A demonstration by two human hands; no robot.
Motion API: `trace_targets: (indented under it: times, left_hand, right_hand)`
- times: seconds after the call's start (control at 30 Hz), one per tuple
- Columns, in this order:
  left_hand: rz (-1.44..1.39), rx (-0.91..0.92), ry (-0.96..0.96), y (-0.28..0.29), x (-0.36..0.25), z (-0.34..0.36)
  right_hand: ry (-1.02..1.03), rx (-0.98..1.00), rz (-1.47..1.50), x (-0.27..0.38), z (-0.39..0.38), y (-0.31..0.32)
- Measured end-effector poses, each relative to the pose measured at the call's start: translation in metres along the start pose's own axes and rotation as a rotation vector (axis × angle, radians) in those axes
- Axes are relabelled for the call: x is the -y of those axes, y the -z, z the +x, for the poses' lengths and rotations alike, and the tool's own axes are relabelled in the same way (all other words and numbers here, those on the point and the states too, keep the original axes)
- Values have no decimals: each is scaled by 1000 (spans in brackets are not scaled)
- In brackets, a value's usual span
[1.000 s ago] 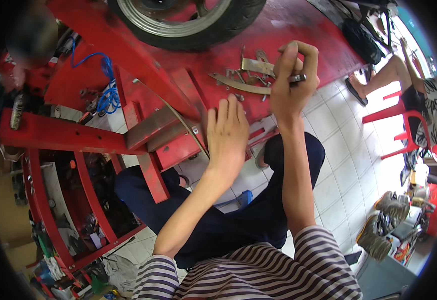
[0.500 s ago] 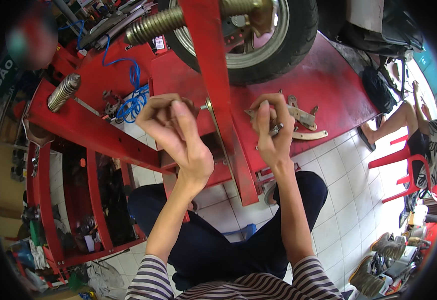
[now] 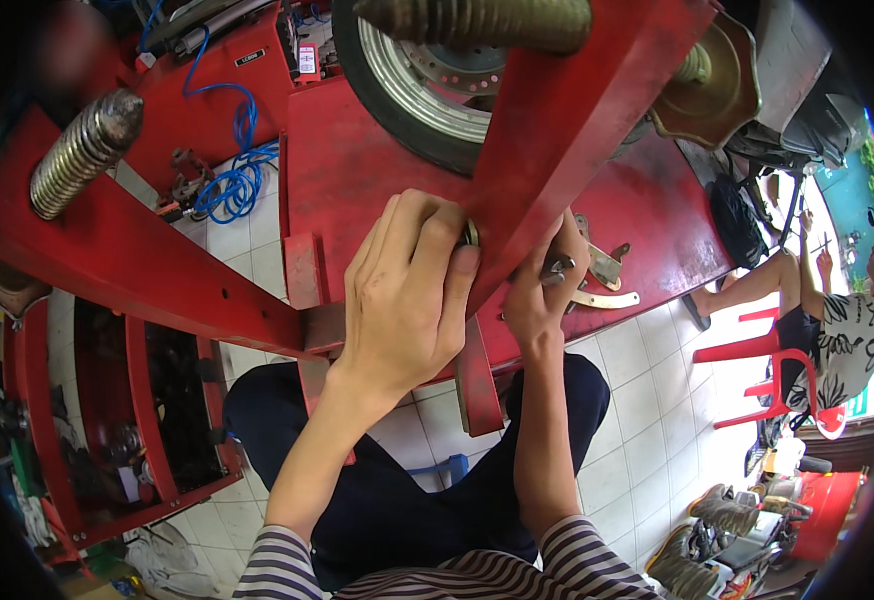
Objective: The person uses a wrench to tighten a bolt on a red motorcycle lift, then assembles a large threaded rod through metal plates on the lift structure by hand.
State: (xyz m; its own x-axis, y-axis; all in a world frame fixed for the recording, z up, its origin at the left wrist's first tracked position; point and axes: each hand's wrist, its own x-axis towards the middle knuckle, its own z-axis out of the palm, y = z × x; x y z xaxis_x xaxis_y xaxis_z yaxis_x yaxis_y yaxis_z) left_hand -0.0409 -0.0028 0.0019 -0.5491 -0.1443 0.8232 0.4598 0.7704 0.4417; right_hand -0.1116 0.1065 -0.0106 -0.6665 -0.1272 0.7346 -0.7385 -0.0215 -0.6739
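The left grip [image 3: 402, 300] is narrow, thumb and forefinger pinched about a small round metal piece [image 3: 471, 234] at its 1 o'clock, set against the left side of the leaning red post [image 3: 547, 140]. That piece is mostly covered, so a loosened pinch or greasy fingers could well let it drop toward the tiled floor [image 3: 397, 432] at 6 o'clock. The right grip [image 3: 545, 285], at 3 o'clock past the post, is curled around a dark metal tool [image 3: 559, 268]; its fingertips run behind the post, and whether they touch it I cannot tell. Working partly unseen there, a crooked push might make the tool slip and knock the knuckles on steel. Just beyond, at 3 o'clock from the right grip, metal brackets [image 3: 609, 268] lie near the edge of the red bench [image 3: 357, 165]; a careless elbow or wrist could sweep them off. Farther out, at 12 o'clock from the left grip, a thick threaded rod [image 3: 487, 22] juts out high, and leaning in too far would risk bumping the head on it.
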Motion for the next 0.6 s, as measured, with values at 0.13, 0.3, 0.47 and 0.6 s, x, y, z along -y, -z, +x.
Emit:
trace_targets:
  times: [0.13, 0.3, 0.47, 0.6]
  left_hand:
    - [25, 37, 20, 8, -2, 5]
    - [-73, 43, 73, 10, -2, 8]
    - [-192, 91, 180, 13, -5, 9]
    - [-227, 87, 208, 11, -8, 8]
  right_hand:
    - [47, -16, 20, -1, -1, -6]
    - [69, 6, -9, 1, -1, -4]
    - [-18, 117, 51, 4, 6, 3]
    - [-112, 171, 77, 12, 8, 9]
